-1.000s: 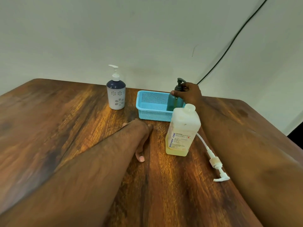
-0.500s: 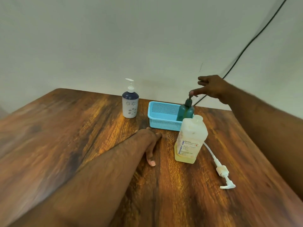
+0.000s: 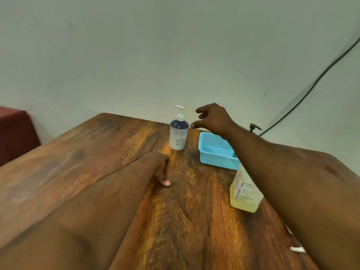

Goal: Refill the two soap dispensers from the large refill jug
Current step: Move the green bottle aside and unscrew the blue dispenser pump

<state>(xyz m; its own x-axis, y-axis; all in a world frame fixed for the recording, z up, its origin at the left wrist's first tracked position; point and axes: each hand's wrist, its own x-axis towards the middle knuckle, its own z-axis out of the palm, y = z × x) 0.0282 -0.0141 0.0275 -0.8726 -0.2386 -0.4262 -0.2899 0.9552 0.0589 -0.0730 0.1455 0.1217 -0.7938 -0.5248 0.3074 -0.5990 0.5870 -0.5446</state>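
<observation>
Wooden table (image 3: 109,164) is taking up most of the view, pushed up against a plain pale wall, with a black cable running down the right side of it. Refill jug (image 3: 243,193) is standing upright on the right, half hidden behind the right forearm. Blue basket (image 3: 216,151) is sitting further back, and the dark green dispenser (image 3: 254,127) is poking its pump up from behind that same arm.

So the bit that matters: the white dispenser with the navy top (image 3: 178,133) is standing upright just left of the basket, long axis straight up. Right hand (image 3: 211,118) is hovering in the air just to its right, fingers spread loose and holding nothing, fingertips pointing left at the pump and neck, not touching. Left hand (image 3: 158,168) is resting on the table in front of it, fingers curled down, empty too, but lower. I'd say the right one is going to grab it.
</observation>
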